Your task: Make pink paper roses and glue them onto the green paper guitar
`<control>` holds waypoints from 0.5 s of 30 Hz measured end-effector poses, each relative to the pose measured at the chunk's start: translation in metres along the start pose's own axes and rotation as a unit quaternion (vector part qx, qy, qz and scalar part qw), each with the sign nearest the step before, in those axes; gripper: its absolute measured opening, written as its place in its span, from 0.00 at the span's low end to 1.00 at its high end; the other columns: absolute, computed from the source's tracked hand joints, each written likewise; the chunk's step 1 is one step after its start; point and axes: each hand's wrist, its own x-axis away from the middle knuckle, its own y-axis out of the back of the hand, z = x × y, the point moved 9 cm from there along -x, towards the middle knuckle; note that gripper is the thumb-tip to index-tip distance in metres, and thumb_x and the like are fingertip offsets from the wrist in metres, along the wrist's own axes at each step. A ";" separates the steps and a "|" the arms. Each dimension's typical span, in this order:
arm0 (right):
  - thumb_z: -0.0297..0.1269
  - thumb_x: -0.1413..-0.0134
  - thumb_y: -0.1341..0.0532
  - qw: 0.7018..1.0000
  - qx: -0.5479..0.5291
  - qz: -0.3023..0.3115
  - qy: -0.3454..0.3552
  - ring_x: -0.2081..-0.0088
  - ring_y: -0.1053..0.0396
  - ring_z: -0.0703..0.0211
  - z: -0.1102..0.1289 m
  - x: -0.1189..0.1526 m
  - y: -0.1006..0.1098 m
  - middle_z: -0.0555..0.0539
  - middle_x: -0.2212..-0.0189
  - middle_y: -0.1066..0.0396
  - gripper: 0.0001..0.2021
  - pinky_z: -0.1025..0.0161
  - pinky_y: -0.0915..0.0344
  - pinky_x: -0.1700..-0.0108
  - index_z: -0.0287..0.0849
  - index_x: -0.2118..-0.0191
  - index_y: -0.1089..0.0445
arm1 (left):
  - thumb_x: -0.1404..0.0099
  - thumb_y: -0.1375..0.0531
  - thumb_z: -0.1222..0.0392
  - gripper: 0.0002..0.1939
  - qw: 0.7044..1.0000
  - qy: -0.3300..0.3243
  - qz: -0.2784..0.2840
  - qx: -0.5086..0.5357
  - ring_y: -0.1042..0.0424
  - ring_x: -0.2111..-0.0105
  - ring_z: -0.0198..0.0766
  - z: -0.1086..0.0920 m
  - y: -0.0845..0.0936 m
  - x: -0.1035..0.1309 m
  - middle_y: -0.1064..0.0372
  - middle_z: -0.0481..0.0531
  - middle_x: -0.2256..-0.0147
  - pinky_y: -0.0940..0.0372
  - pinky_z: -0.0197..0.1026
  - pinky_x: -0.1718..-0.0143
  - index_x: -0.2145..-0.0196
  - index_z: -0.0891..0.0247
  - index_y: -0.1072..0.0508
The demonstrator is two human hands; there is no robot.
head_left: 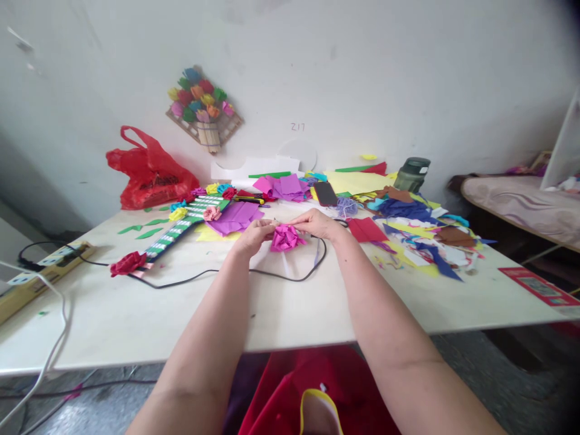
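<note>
A magenta paper flower (286, 238) is held between my two hands above the white table (290, 314). My left hand (257, 235) pinches its left edge with closed fingers. On the other side, my right hand (318, 223) has its fingers closed on the upper right edge of the flower. A black cable (272, 275) runs across the tabletop below the flower. To the left lies a green and white striped paper piece (174, 234) bearing paper flowers, with a red flower (128, 264) at its lower end.
Purple paper (235, 217) lies left of my hands. Coloured scraps (421, 229), a dark phone (325, 194) and a green bottle (412, 174) are at the right. A red plastic bag (151, 172) stands back left, and a power strip (45, 275) sits at the left edge.
</note>
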 end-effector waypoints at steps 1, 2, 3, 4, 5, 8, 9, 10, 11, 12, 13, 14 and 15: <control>0.31 0.57 0.40 1.000 -0.002 -0.004 0.002 0.77 0.41 0.68 0.000 -0.001 0.000 0.48 0.74 0.24 0.16 0.69 0.43 0.73 0.39 0.60 0.23 | 0.54 0.35 0.57 0.11 1.000 0.004 -0.002 0.004 0.41 0.81 0.28 0.001 0.001 0.000 0.38 0.46 0.81 0.46 0.34 0.77 0.78 0.68 0.30; 0.30 0.57 0.41 1.000 -0.003 -0.009 0.004 0.77 0.41 0.67 -0.001 -0.001 0.000 0.48 0.73 0.24 0.16 0.69 0.43 0.73 0.39 0.60 0.23 | 0.54 0.35 0.58 0.10 1.000 0.008 -0.006 0.008 0.42 0.82 0.28 0.002 0.002 0.000 0.39 0.46 0.82 0.47 0.34 0.77 0.78 0.67 0.30; 0.30 0.57 0.41 1.000 -0.004 -0.013 0.005 0.77 0.41 0.67 -0.001 -0.001 0.000 0.47 0.73 0.24 0.16 0.69 0.43 0.73 0.39 0.60 0.23 | 0.53 0.35 0.58 0.10 1.000 0.012 -0.010 0.012 0.42 0.82 0.27 0.003 0.002 0.000 0.39 0.46 0.82 0.47 0.34 0.78 0.78 0.67 0.30; 0.30 0.57 0.41 1.000 -0.006 -0.016 0.007 0.77 0.41 0.67 -0.001 -0.002 0.000 0.47 0.73 0.23 0.16 0.69 0.43 0.73 0.38 0.60 0.23 | 0.53 0.35 0.58 0.10 1.000 0.017 -0.015 0.016 0.42 0.83 0.27 0.004 0.003 0.000 0.40 0.45 0.83 0.48 0.34 0.78 0.79 0.67 0.31; 0.31 0.57 0.41 1.000 -0.007 -0.019 0.008 0.77 0.41 0.67 -0.001 -0.002 0.000 0.47 0.73 0.23 0.16 0.69 0.43 0.73 0.38 0.60 0.23 | 0.53 0.35 0.58 0.10 0.999 0.022 -0.020 0.022 0.42 0.83 0.27 0.004 0.004 0.000 0.40 0.45 0.83 0.48 0.34 0.79 0.79 0.67 0.31; 0.31 0.58 0.41 0.999 -0.015 -0.027 0.012 0.77 0.39 0.67 0.000 -0.002 0.000 0.47 0.73 0.23 0.16 0.68 0.41 0.72 0.38 0.61 0.22 | 0.54 0.35 0.57 0.11 0.998 0.031 -0.034 0.038 0.42 0.83 0.28 0.004 0.004 0.001 0.41 0.46 0.83 0.50 0.34 0.80 0.81 0.67 0.32; 0.31 0.58 0.41 0.999 -0.017 -0.030 0.012 0.77 0.38 0.66 0.000 -0.002 0.000 0.46 0.72 0.23 0.15 0.68 0.41 0.72 0.38 0.62 0.22 | 0.53 0.35 0.56 0.12 0.998 0.031 -0.035 0.040 0.43 0.83 0.28 0.003 0.004 0.001 0.41 0.46 0.84 0.50 0.35 0.80 0.81 0.66 0.33; 0.31 0.58 0.41 0.999 -0.018 -0.034 0.011 0.76 0.38 0.66 0.000 -0.003 0.001 0.46 0.72 0.23 0.15 0.68 0.40 0.72 0.37 0.62 0.22 | 0.53 0.35 0.56 0.13 0.998 0.030 -0.035 0.040 0.43 0.84 0.28 0.002 0.003 0.001 0.42 0.46 0.84 0.50 0.35 0.80 0.82 0.66 0.33; 0.31 0.58 0.41 0.999 -0.019 -0.037 0.011 0.76 0.37 0.66 0.000 -0.003 0.001 0.45 0.71 0.23 0.15 0.68 0.40 0.72 0.37 0.62 0.22 | 0.52 0.35 0.54 0.14 0.998 0.028 -0.033 0.038 0.44 0.84 0.29 0.001 0.002 0.002 0.42 0.46 0.84 0.51 0.35 0.80 0.82 0.66 0.34; 0.31 0.58 0.41 0.999 -0.019 -0.040 0.011 0.76 0.36 0.65 0.000 -0.003 0.002 0.45 0.71 0.23 0.16 0.68 0.40 0.71 0.37 0.62 0.22 | 0.52 0.35 0.53 0.16 0.998 0.027 -0.031 0.037 0.44 0.84 0.29 -0.001 0.001 0.002 0.42 0.46 0.85 0.51 0.35 0.80 0.83 0.66 0.34; 0.31 0.58 0.41 0.999 -0.019 -0.042 0.012 0.76 0.36 0.65 0.000 -0.004 0.002 0.44 0.70 0.22 0.16 0.67 0.39 0.71 0.37 0.61 0.22 | 0.51 0.35 0.51 0.17 0.999 0.023 -0.030 0.035 0.44 0.84 0.28 -0.002 0.001 0.002 0.43 0.46 0.85 0.51 0.35 0.80 0.83 0.66 0.35; 0.30 0.58 0.41 0.999 -0.018 -0.042 0.015 0.75 0.35 0.65 0.000 -0.004 0.002 0.44 0.70 0.22 0.16 0.67 0.39 0.71 0.37 0.61 0.22 | 0.50 0.35 0.50 0.18 0.999 0.020 -0.028 0.033 0.45 0.84 0.28 -0.003 0.000 0.003 0.43 0.46 0.85 0.52 0.35 0.80 0.84 0.66 0.35; 0.30 0.58 0.41 0.999 -0.018 -0.044 0.018 0.75 0.35 0.65 0.000 -0.004 0.002 0.44 0.69 0.22 0.16 0.67 0.38 0.70 0.37 0.61 0.23 | 0.50 0.35 0.49 0.19 0.999 0.016 -0.027 0.030 0.46 0.84 0.28 -0.004 0.000 0.003 0.44 0.46 0.85 0.52 0.35 0.81 0.84 0.65 0.36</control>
